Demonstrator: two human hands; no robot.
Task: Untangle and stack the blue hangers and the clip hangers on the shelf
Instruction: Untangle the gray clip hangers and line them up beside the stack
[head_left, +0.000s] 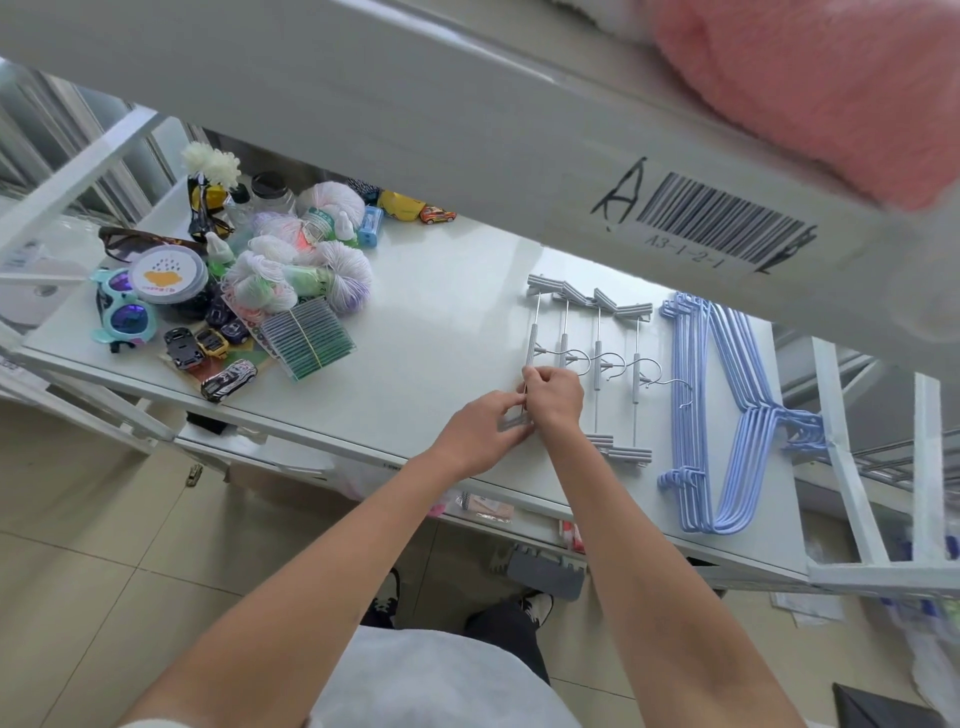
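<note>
At the near edge of the white shelf (447, 291), both my left hand (480, 434) and right hand (553, 397) pinch the leftmost clip hanger (533, 338), its rod running away from me, parallel to its lined-up neighbours just right, blue hangers (727, 415) stacked beyond.

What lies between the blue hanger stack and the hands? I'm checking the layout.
In the head view, laid-out grey clip hangers lie between the blue hangers and the left hand and right hand.
</note>
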